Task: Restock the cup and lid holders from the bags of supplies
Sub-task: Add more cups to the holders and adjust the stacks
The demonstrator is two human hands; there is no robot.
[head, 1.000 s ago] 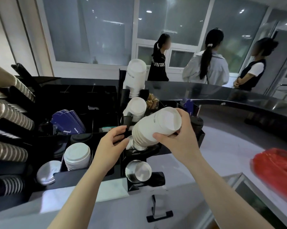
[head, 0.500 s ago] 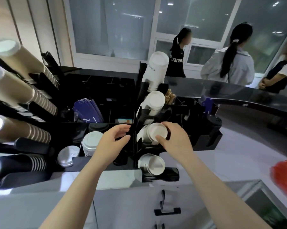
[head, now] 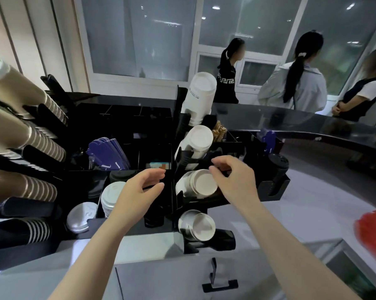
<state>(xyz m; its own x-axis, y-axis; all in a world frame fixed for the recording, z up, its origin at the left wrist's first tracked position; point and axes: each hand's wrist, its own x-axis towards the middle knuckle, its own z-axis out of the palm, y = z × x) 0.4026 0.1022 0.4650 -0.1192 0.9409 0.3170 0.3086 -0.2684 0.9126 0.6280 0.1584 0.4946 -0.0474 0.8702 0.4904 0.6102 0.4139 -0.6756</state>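
From the head camera, a black holder point(head: 174, 161) stood on the table point(head: 312, 224), with four stacks of white cups lying tilted in its slots. The right hand point(head: 236, 180) hovered just above the third stack point(head: 199, 184), fingers loosely curled and holding nothing. The left hand point(head: 141, 189) was beside it, over the holder's middle divider, relaxed and also released. Stacks of lids point(head: 111, 197) sat to the left, beside racks of brown cups point(head: 20, 137). A red bag point(head: 373, 232) lay at the right edge.
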